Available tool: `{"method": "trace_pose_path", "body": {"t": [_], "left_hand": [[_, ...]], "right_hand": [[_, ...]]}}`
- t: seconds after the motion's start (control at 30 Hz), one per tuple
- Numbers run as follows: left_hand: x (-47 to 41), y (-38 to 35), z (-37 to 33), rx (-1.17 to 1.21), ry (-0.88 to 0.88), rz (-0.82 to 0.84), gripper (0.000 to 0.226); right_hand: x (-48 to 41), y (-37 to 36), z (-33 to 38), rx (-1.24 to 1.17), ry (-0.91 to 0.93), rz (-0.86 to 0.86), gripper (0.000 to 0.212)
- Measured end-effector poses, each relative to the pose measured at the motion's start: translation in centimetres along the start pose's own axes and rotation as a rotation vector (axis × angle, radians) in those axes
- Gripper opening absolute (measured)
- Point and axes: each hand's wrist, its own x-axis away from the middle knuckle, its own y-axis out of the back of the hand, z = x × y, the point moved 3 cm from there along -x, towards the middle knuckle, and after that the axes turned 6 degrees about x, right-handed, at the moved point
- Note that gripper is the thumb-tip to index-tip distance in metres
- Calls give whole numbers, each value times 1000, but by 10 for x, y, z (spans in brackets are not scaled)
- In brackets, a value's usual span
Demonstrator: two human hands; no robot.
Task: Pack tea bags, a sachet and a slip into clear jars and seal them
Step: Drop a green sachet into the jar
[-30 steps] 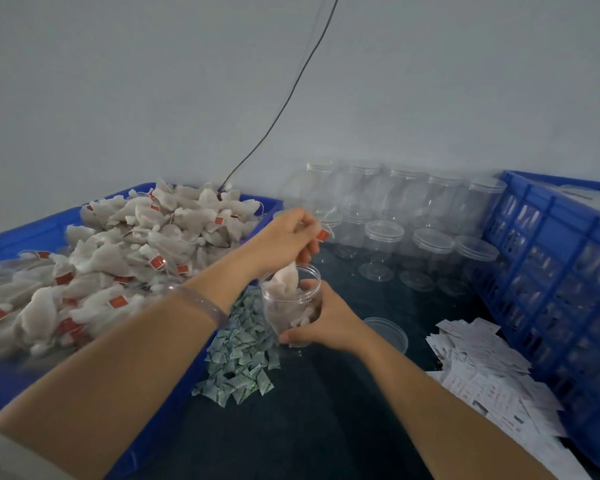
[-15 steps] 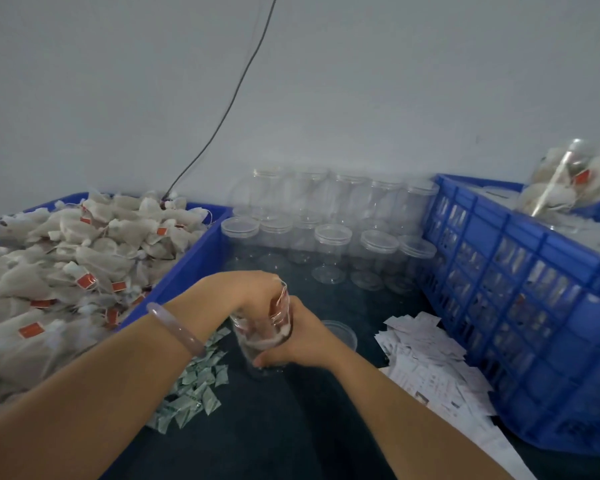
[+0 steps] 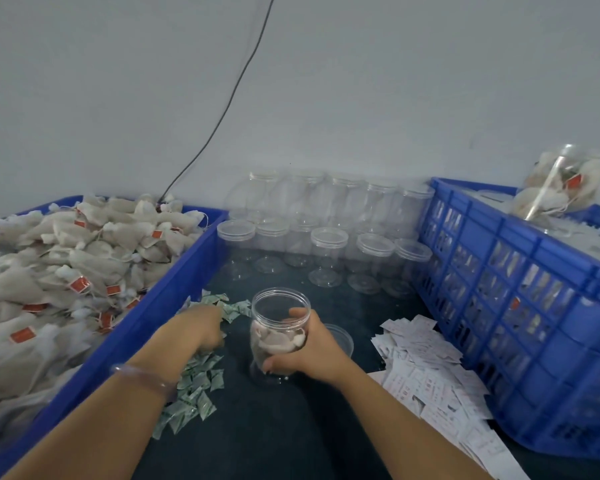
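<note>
An open clear jar stands on the dark table with a few tea bags in its lower half. My right hand grips the jar from the right side. My left hand reaches down onto the pile of green-and-white sachets left of the jar; its fingertips are hidden among them, so I cannot tell whether it holds one. White paper slips lie in a heap to the right. A loose clear lid sits just behind my right hand.
A blue crate heaped with red-tagged tea bags fills the left. Several empty jars stand at the back by the wall. A tall blue crate at the right carries a filled jar. A black cable hangs down the wall.
My left hand has come out of the jar and moved left and down onto the sachet pile. The jar now stands on the table in my right hand's grip.
</note>
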Motion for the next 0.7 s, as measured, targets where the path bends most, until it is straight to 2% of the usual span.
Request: {"method": "trace_pose_path", "body": {"t": [0.03, 0.1, 0.17, 0.33, 0.4, 0.47, 0.53, 0.6, 0.7], "left_hand": [[-1, -9, 3, -8, 11, -12, 20], [-1, -14, 9, 17, 21, -163, 6], [0, -13, 13, 33, 33, -285, 11], [1, -5, 21, 179, 16, -395, 9], [5, 10, 18, 419, -44, -531, 4], [16, 34, 7, 782, -174, -649, 5], [30, 58, -10, 1066, -372, -658, 8], [41, 70, -31, 1008, -518, -575, 12], [40, 59, -54, 592, -507, -426, 15]], "right_hand": [[0, -1, -1, 8, 6, 0, 113], [0, -2, 0, 40, 31, -2, 115], [0, -3, -1, 54, 45, -11, 116], [1, -3, -1, 58, 48, -3, 115], [2, -2, 0, 56, 48, 7, 115], [2, -1, 1, 53, 47, 8, 115], [3, -1, 2, 49, 47, 6, 113], [4, -1, 2, 41, 49, 3, 108], [5, -2, 4, 55, 66, -7, 98]]}}
